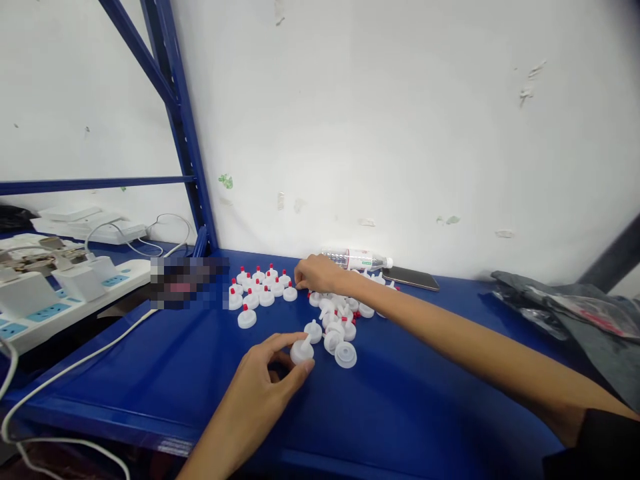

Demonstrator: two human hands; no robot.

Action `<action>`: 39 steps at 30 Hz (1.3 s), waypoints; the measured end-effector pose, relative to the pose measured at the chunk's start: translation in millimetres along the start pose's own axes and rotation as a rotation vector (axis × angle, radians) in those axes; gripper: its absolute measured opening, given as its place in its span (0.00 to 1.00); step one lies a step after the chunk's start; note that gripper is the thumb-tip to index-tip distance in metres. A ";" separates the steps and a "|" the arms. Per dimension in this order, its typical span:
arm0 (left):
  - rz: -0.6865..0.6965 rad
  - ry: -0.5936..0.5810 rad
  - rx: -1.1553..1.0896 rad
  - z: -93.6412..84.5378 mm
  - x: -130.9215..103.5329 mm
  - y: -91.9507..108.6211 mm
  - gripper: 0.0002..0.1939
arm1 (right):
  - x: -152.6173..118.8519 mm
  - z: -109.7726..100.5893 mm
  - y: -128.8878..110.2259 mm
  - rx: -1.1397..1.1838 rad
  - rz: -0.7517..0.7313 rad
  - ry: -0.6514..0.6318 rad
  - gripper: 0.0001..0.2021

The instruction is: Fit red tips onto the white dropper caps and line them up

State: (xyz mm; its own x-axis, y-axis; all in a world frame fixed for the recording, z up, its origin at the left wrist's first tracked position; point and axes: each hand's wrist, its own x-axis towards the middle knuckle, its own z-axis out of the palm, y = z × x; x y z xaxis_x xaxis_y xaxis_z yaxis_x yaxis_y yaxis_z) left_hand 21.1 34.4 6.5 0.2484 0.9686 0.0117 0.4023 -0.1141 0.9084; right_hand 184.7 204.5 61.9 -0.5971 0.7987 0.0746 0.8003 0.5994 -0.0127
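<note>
One white nozzle cap (pixel 302 353) is pinched in your left hand (pixel 264 372), beside the loose pile (pixel 334 328); your right hand (pixel 321 273) curls near the red-tipped caps (pixel 267 299), its grip hidden. You seem to be handling caps singly; the next move likely calls for a steady left pinch.

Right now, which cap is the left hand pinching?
The bare-spouted white cap in the left hand, between thumb and index finger; no other cap sits there.

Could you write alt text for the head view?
The left hand holds a white nozzle cap at a blue tabletop. The right hand is beside a cluster of red-tipped caps, with more caps heaped nearby.
</note>
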 end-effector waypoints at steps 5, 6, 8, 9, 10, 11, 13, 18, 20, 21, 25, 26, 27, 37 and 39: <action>0.050 0.014 0.001 1.2 0.2 -0.6 0.25 | 2.9 1.4 4.2 0.047 -0.018 0.073 0.04; 0.064 0.015 -0.002 1.2 0.0 -0.4 0.24 | 0.7 -2.3 5.3 0.073 -0.019 0.107 0.04; 0.080 0.015 0.001 0.8 -0.6 -0.3 0.22 | -9.8 -13.5 6.0 0.139 -0.018 0.186 0.06; 0.076 0.013 0.006 0.6 -1.0 -0.4 0.23 | -18.6 -20.0 4.9 0.172 -0.017 0.223 0.08; 0.062 0.010 0.009 0.4 -1.4 -0.7 0.23 | -29.9 -26.4 2.7 0.215 -0.021 0.258 0.10; 0.045 0.006 0.008 0.2 -1.8 -1.2 0.24 | -43.3 -32.2 -0.8 0.251 -0.025 0.284 0.12; 0.010 -0.001 -0.003 0.2 -2.3 -2.4 0.26 | -74.2 -39.9 -11.4 0.438 -0.075 0.348 0.12; 0.007 -0.023 0.008 0.8 -1.6 -2.6 0.25 | -137.1 -28.7 -45.6 0.780 -0.059 0.374 0.04; 0.032 -0.038 0.014 0.8 -1.1 -1.1 0.23 | -145.1 -16.1 -55.5 0.758 -0.061 0.370 0.02; 0.047 -0.050 0.015 0.8 -0.9 -0.3 0.22 | -145.8 -9.9 -58.9 0.739 -0.072 0.359 0.03; 0.089 -0.076 0.000 1.6 0.5 -0.3 0.15 | -140.8 6.1 -65.1 0.737 -0.096 0.322 0.06; 0.093 -0.074 0.005 2.2 1.1 -1.6 0.14 | -140.1 7.7 -65.6 0.740 -0.088 0.319 0.07; 0.097 -0.066 0.017 2.9 1.6 -3.3 0.14 | -140.0 8.6 -65.9 0.734 -0.080 0.321 0.07; 0.082 0.080 0.163 9.5 2.8 -13.7 0.23 | -141.0 17.8 -63.9 0.595 -0.050 0.236 0.04; 0.108 0.088 0.188 10.5 2.4 -12.5 0.23 | -140.5 22.2 -63.7 0.574 -0.056 0.262 0.03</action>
State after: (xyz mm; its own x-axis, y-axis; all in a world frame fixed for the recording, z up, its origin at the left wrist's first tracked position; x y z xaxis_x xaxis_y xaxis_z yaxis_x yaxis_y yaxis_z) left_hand 25.9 35.8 -9.2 0.2244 0.9631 0.1484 0.5367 -0.2492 0.8061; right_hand 216.4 55.2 30.1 -0.5456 0.7697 0.3315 0.5683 0.6305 -0.5288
